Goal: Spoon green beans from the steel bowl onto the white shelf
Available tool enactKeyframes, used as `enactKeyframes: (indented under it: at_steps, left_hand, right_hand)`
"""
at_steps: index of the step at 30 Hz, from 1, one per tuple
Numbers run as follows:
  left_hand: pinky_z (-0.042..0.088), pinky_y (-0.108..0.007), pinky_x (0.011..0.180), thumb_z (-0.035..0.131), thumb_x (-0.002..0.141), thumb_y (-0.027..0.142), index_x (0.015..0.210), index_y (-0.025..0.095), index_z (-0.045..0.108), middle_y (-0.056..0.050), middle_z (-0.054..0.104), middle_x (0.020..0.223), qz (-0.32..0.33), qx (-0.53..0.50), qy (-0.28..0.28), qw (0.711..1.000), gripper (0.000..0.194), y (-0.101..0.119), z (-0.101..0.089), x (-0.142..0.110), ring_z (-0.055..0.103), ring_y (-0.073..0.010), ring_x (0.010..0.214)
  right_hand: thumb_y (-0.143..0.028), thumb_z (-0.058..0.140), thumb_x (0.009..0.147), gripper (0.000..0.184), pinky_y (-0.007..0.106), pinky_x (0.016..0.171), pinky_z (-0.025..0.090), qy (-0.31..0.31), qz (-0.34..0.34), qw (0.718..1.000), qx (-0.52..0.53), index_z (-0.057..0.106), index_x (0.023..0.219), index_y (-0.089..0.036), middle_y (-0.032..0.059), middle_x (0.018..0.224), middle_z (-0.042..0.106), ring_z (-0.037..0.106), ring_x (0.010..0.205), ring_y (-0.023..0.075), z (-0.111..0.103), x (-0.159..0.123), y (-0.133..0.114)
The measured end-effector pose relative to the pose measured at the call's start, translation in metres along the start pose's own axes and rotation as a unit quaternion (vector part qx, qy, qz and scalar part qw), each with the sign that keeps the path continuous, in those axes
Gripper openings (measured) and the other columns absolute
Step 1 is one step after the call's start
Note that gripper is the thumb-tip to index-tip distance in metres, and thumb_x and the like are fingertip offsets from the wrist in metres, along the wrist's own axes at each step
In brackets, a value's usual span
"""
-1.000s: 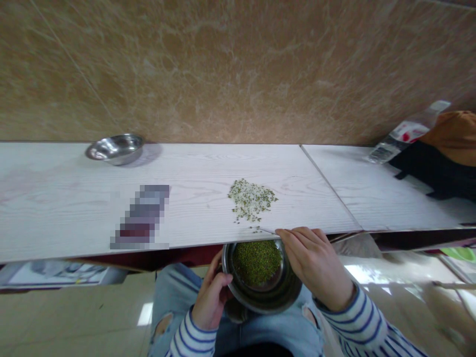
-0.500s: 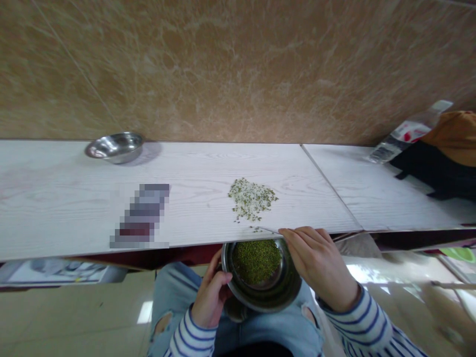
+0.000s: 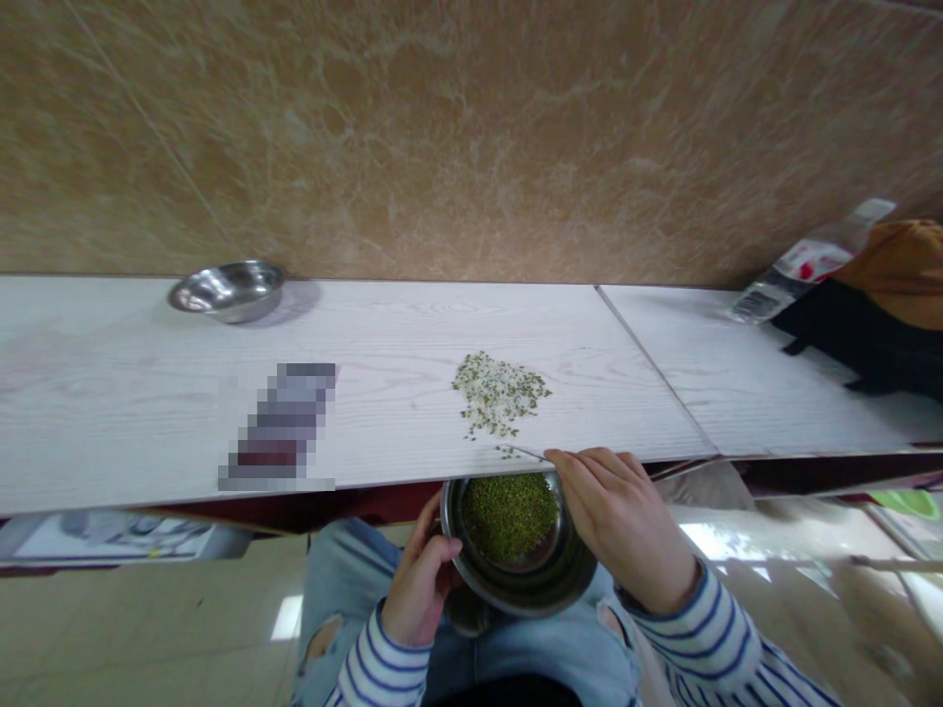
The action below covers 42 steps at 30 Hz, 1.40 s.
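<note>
My left hand [image 3: 419, 579] grips the left rim of a steel bowl [image 3: 549, 584] held over my lap, just below the table's near edge. The bowl is partly filled with small green beans [image 3: 508, 513]. My right hand [image 3: 623, 525] rests at the bowl's right rim and pinches a thin metal tool [image 3: 528, 455] whose tip lies on the table edge. A small pile of mixed green and white grains [image 3: 499, 393] lies on the white table [image 3: 398, 334] just beyond the tool.
A second, empty steel bowl [image 3: 228, 290] stands at the back left against the marble wall. A blurred flat object [image 3: 284, 427] lies left of centre. At the far right are a plastic bottle [image 3: 806, 260] and dark and orange cloth [image 3: 884, 314].
Almost nothing has moved. My right hand and the tool shifted very slightly at the table edge; the bowl stays in my left hand.
</note>
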<state>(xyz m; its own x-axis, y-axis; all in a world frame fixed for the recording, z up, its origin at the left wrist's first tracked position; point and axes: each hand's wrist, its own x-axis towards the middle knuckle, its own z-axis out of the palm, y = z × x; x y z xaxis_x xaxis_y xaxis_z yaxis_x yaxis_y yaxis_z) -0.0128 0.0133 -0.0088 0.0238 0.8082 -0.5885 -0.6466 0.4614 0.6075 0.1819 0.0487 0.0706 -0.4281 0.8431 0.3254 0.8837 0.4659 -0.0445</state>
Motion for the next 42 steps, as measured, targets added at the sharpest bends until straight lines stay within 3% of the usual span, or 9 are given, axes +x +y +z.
enactKeyframes:
  at_steps: [8, 20, 42]
  left_hand:
    - [0.041, -0.026, 0.051, 0.056, 0.057, 0.014, 0.116, 0.023, 0.051, 0.0, 0.064, 0.085, 0.007, 0.005, 0.01, 1.0, 0.06, 0.004, 0.0, -0.002, 0.052, -0.0144, 0.063]
    - [0.042, -0.025, 0.055, 0.057, 0.055, 0.015, 0.11, 0.024, 0.055, 0.0, 0.063, 0.086, 0.017, -0.001, 0.035, 0.999, 0.056, 0.01, -0.005, -0.001, 0.053, -0.0144, 0.068]
    - [0.04, -0.026, 0.054, 0.057, 0.056, 0.016, 0.111, 0.025, 0.055, -0.001, 0.061, 0.084, 0.017, -0.004, 0.023, 1.0, 0.055, 0.009, -0.014, 0.003, 0.051, -0.0153, 0.065]
  right_hand:
    - [-0.015, 0.044, 0.086, 0.028, 0.031, 0.074, 0.034, -0.006, -0.009, 1.0, 0.0, 0.053, 0.112, -0.017, 0.0046, 0.09, 0.064, 0.053, 0.085, 0.0164, 0.006, 0.01, -0.008]
    - [-0.014, 0.045, 0.085, 0.031, 0.03, 0.07, 0.033, -0.008, -0.027, 1.0, -0.011, 0.052, 0.115, -0.016, 0.0047, 0.083, 0.064, 0.053, 0.081, 0.0159, 0.01, 0.028, -0.019]
    - [-0.014, 0.044, 0.085, 0.027, 0.03, 0.071, 0.034, -0.001, -0.017, 1.0, -0.01, 0.054, 0.111, -0.016, 0.0053, 0.084, 0.064, 0.054, 0.081, 0.0161, 0.016, 0.038, -0.024]
